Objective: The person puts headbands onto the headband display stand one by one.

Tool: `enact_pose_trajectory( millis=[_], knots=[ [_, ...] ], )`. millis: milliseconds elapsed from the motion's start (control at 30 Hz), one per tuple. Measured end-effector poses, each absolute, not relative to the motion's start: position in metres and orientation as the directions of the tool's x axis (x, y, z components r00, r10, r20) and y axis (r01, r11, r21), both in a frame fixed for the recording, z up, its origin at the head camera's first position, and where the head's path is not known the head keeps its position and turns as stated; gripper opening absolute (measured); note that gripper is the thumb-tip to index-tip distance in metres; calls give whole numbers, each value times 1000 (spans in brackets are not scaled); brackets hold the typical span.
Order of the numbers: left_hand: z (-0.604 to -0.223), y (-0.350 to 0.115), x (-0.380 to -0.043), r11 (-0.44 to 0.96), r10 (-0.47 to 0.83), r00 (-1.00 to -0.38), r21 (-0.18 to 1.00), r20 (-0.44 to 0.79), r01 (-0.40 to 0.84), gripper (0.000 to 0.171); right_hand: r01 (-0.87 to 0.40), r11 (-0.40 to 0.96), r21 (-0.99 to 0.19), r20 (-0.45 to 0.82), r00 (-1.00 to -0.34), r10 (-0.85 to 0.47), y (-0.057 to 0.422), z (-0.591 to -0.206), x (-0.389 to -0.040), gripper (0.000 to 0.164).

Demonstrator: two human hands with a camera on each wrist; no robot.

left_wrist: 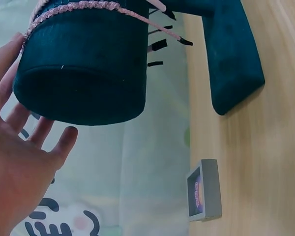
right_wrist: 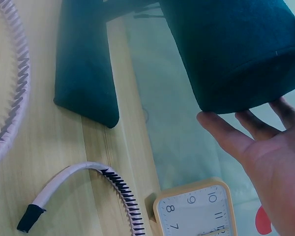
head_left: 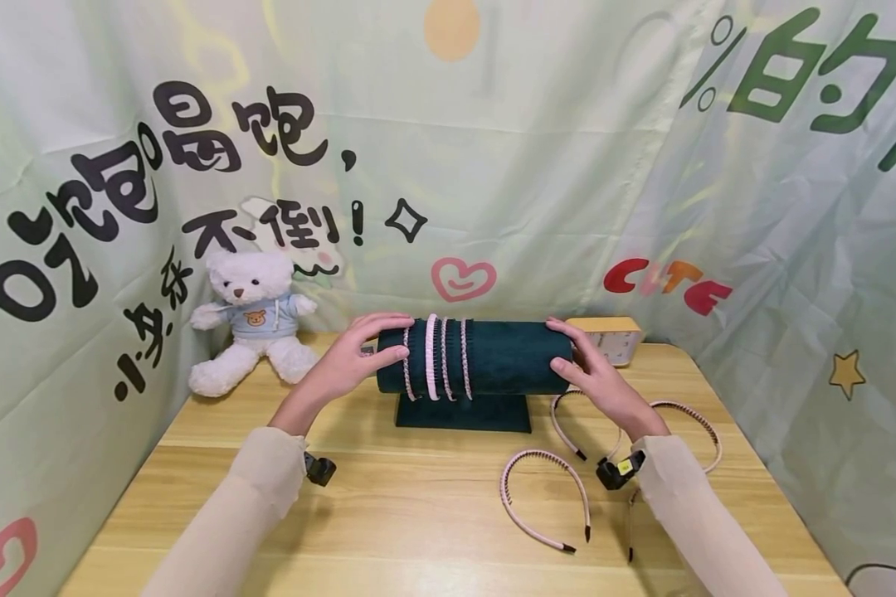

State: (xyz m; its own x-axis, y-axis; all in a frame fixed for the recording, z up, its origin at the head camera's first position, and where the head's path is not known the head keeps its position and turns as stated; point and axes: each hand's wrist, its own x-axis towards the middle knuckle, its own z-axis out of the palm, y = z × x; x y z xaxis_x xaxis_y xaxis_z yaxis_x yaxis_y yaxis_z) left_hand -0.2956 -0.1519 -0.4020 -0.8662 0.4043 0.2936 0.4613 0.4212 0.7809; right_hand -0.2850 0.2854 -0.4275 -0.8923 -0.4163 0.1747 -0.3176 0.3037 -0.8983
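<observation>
A dark green velvet headband stand (head_left: 518, 356) has a horizontal roll above a flat base (head_left: 463, 414), which rests on the table. Several pink headbands, one of them a thicker pale headband (head_left: 431, 356), are hung round the roll's left part. My left hand (head_left: 354, 352) holds the roll's left end, thumb on the front and fingers over the top. At the right end, my right hand (head_left: 593, 373) grips likewise. The right wrist view shows fingertips (right_wrist: 206, 119) against the roll's rim. A loose headband (head_left: 504, 489) lies in front of the stand.
More headbands (head_left: 717, 439) lie around my right forearm. A yellow-framed clock (right_wrist: 191, 209) stands behind my right hand. A small grey box (left_wrist: 212, 189) sits beyond the stand's left end. At the back left sits a white teddy bear (head_left: 257, 319). Printed cloth (head_left: 567, 207) encloses the table.
</observation>
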Motion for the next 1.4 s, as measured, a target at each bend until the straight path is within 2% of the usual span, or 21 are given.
enact_pose_trajectory(
  millis=[833, 1067, 1400],
  knots=[
    [-404, -143, -299, 419, 395, -865, 778, 308, 469, 50, -305, 310, -900, 161, -896, -414, 283, -428, -285, 64],
    [-411, -151, -300, 336, 374, -894, 862, 248, 380, 63, -299, 306, -904, 156, -897, -414, 284, -427, -284, 64],
    [-424, -160, -308, 254, 388, -883, 891, 263, 377, 56, -299, 307, -904, 158, -898, -410, 285, -428, -284, 63]
  ],
)
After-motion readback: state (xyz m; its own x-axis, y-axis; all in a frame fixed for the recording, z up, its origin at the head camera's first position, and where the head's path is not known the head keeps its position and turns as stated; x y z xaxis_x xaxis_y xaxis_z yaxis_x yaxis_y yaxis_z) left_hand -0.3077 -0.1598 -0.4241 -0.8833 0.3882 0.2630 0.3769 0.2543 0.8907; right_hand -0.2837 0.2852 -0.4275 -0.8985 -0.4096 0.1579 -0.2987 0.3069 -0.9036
